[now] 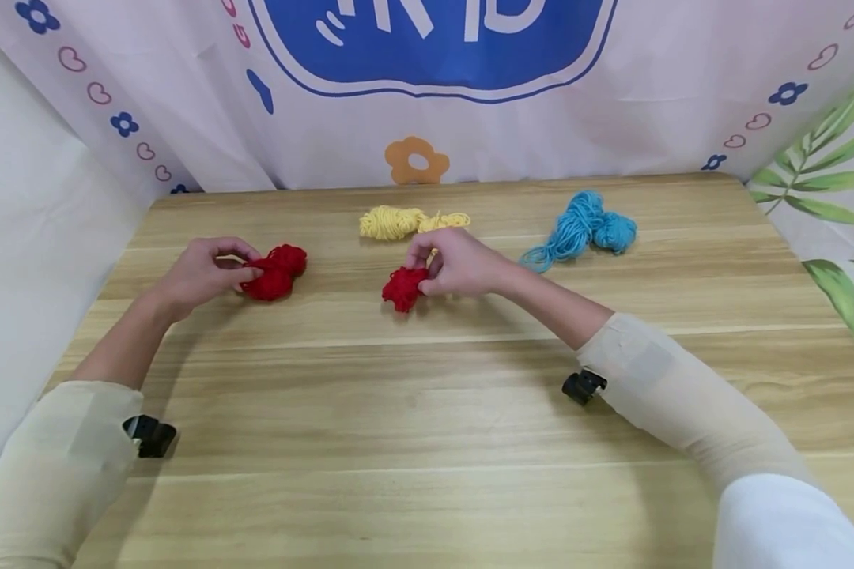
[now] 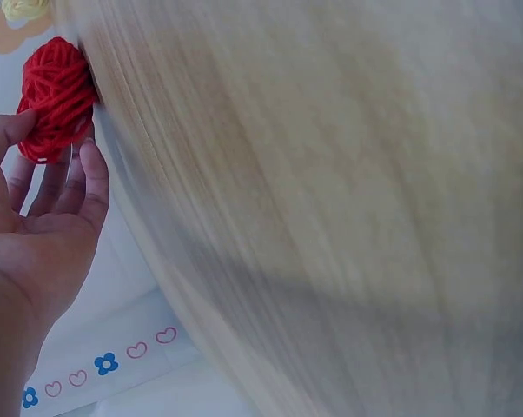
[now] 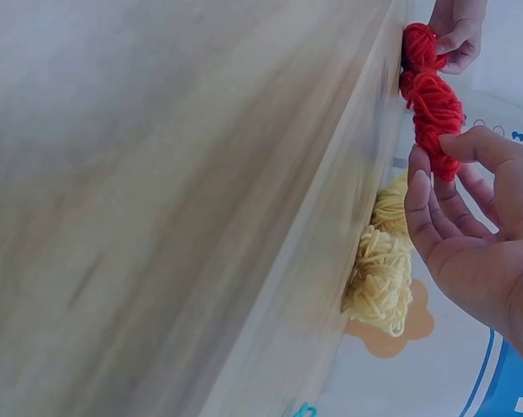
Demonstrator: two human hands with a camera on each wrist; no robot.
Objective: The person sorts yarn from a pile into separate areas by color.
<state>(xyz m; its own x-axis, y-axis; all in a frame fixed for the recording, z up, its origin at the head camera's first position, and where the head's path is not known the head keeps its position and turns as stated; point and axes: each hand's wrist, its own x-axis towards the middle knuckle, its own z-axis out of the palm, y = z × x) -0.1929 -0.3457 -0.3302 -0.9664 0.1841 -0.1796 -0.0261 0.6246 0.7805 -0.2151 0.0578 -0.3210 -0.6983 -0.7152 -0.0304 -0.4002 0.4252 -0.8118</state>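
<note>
On the left of the table, my left hand (image 1: 202, 276) pinches a bundle of red yarn (image 1: 277, 275) between thumb and fingers. The left wrist view shows that red yarn (image 2: 57, 100) wound into a rounded ball, with the thumb on one side and the fingers beneath. Nearer the middle, my right hand (image 1: 462, 262) grips a smaller red yarn bundle (image 1: 402, 289) at its right end. In the right wrist view this second bundle (image 3: 437, 117) is long and wound, and thumb and fingertips hold its near end.
Behind my right hand lies a yellow yarn bundle (image 1: 391, 224), partly hidden by that hand. A blue yarn bundle (image 1: 580, 227) with a loose looped end rests at the back right. The wooden table (image 1: 370, 427) ends at a printed cloth (image 1: 313, 134).
</note>
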